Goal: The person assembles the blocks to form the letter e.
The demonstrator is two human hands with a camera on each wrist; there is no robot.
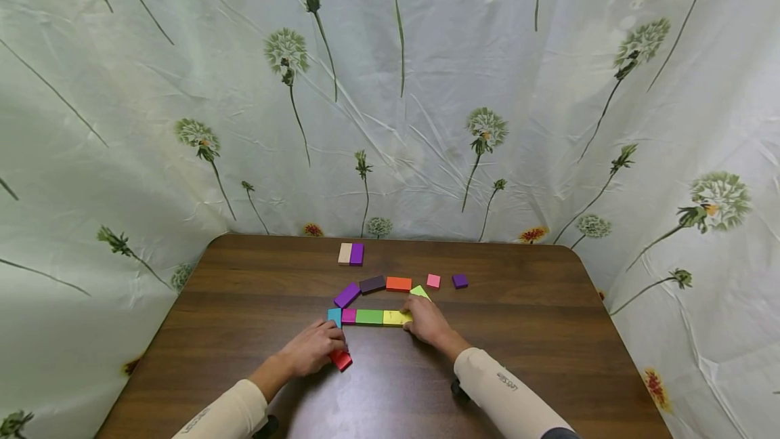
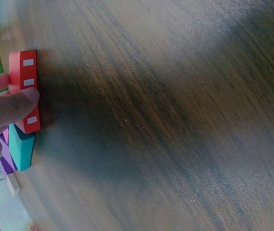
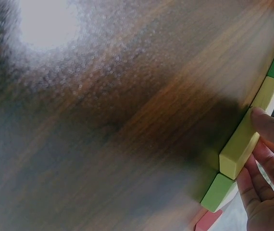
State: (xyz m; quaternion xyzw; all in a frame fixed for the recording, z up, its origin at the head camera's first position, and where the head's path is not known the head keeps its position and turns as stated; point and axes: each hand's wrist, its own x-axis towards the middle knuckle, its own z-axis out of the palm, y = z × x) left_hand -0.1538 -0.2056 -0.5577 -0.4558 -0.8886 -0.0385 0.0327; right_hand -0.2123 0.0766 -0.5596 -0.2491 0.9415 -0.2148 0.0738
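Note:
My left hand (image 1: 312, 349) holds a red block (image 2: 27, 65) with small white labels, thumb on its near side. A blue-teal block (image 1: 334, 316) touches the red block's far end. My right hand (image 1: 429, 321) pinches a yellow block (image 3: 238, 149) between thumb and fingers; in the head view the fingers cover most of it. Another yellow block (image 1: 393, 318) adjoins it, continuing a row with a green block (image 1: 369, 317) and a magenta block (image 1: 349, 316). Beyond the right fingers lies a light green block (image 1: 418, 292), partly hidden.
A purple block (image 1: 347, 295), a dark block (image 1: 373, 284) and an orange block (image 1: 399, 284) form an arc behind the row. Farther back lie a beige block (image 1: 344, 254) and a purple one (image 1: 357, 255). Pink (image 1: 433, 281) and dark purple (image 1: 460, 281) blocks lie right.

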